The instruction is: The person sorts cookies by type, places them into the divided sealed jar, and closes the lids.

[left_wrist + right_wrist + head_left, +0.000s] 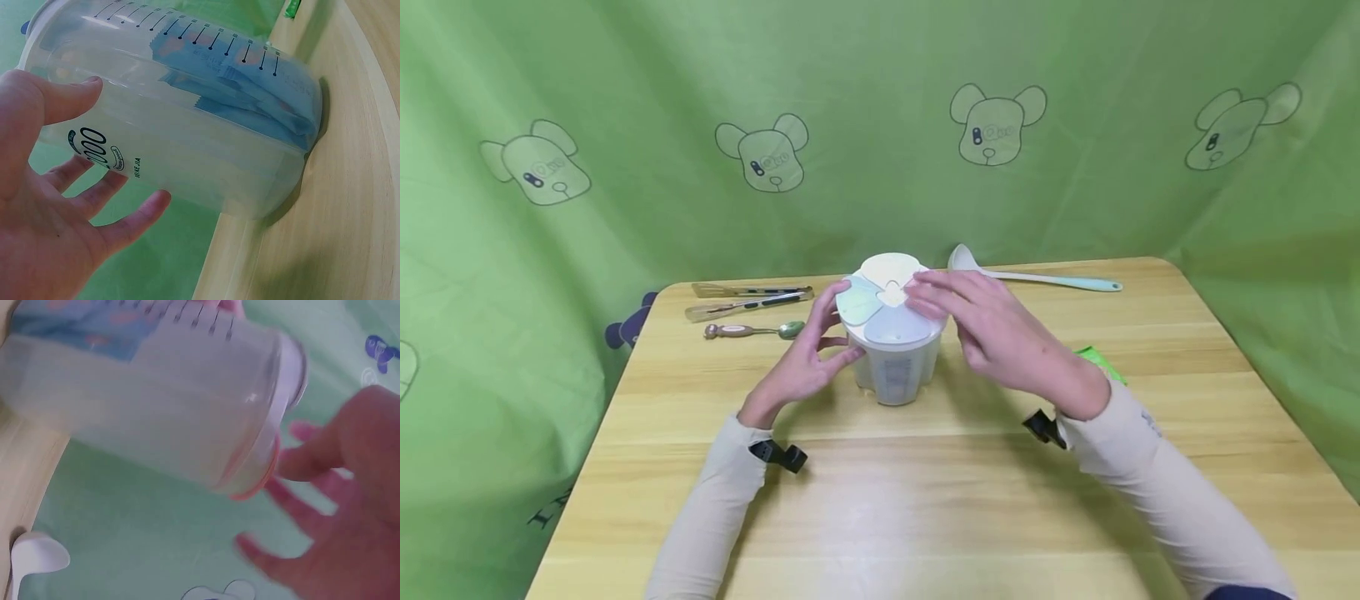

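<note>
A clear plastic storage container [895, 379] with a petal-shaped lid [897, 325] in white, pale blue and light green stands upright on the table. My left hand [801, 362] holds its left side, thumb on the wall and index finger up at the lid's edge. Over the lid's right part, the fingers of my right hand [1000, 333] reach toward the centre knob, nearly straight. In the left wrist view, blue packets [250, 103] lie inside one compartment behind printed scale marks. The right wrist view has the right hand [350, 512] beside the lid, its fingers spread.
Metal tongs [730, 310] and a small spoon [737, 331] lie to the left on the wooden table [880, 500]. Behind the container on the right is a white ladle [1037, 277] with a pale blue handle end. A green packet [1101, 364] is partly hidden by the right forearm.
</note>
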`<state>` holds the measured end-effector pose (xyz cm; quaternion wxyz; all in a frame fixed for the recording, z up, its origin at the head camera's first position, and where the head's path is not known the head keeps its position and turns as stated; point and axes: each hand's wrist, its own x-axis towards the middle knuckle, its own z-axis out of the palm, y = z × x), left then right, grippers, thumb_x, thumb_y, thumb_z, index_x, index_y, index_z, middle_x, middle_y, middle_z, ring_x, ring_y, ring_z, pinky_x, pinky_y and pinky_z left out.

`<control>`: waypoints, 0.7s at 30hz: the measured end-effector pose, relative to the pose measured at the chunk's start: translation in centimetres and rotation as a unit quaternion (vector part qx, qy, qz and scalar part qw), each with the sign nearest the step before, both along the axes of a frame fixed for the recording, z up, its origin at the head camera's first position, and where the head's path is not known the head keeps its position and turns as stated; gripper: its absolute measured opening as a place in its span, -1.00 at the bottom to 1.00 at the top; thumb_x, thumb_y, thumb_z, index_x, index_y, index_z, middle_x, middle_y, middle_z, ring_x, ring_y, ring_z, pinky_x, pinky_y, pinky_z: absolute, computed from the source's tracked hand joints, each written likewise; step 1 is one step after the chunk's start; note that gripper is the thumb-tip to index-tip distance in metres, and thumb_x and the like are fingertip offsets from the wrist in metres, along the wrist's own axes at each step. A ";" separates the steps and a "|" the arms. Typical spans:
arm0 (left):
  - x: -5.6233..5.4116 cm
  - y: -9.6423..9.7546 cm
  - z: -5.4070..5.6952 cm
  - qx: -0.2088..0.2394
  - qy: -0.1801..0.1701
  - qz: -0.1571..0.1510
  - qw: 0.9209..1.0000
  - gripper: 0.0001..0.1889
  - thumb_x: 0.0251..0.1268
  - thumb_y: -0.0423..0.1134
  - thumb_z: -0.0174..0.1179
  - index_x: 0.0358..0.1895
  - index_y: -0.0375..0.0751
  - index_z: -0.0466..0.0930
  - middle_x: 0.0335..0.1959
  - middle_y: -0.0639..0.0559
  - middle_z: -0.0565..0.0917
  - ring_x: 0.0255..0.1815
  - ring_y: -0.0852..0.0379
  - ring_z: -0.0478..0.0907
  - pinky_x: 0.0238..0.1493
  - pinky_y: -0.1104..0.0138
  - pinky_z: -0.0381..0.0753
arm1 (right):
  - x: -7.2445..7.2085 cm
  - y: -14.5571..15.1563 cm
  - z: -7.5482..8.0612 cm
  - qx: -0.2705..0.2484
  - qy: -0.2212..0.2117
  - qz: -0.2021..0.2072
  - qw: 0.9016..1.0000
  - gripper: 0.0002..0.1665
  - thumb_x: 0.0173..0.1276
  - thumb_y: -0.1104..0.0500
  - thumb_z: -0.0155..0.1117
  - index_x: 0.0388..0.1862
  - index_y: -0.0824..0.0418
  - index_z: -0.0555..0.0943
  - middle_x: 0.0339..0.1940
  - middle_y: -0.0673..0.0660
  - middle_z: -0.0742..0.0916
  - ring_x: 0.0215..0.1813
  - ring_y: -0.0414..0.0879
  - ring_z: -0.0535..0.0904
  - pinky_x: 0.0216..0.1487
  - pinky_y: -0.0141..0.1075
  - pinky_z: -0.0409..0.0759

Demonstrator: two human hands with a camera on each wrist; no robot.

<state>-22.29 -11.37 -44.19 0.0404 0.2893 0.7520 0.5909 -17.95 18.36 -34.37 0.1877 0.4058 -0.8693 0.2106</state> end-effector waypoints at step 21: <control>0.1 -0.6 0.3 -0.034 0.023 0.018 0.999 0.08 0.50 -0.49 0.22 0.83 0.32 -0.23 0.66 -0.30 0.36 0.54 -0.32 0.52 0.50 -0.21 0.62 | 1.2 0.4 0.6 0.076 -0.048 -0.091 0.992 -0.29 0.44 0.05 0.55 0.54 0.07 0.61 0.33 0.16 0.74 0.45 0.19 0.54 0.52 0.32 0.46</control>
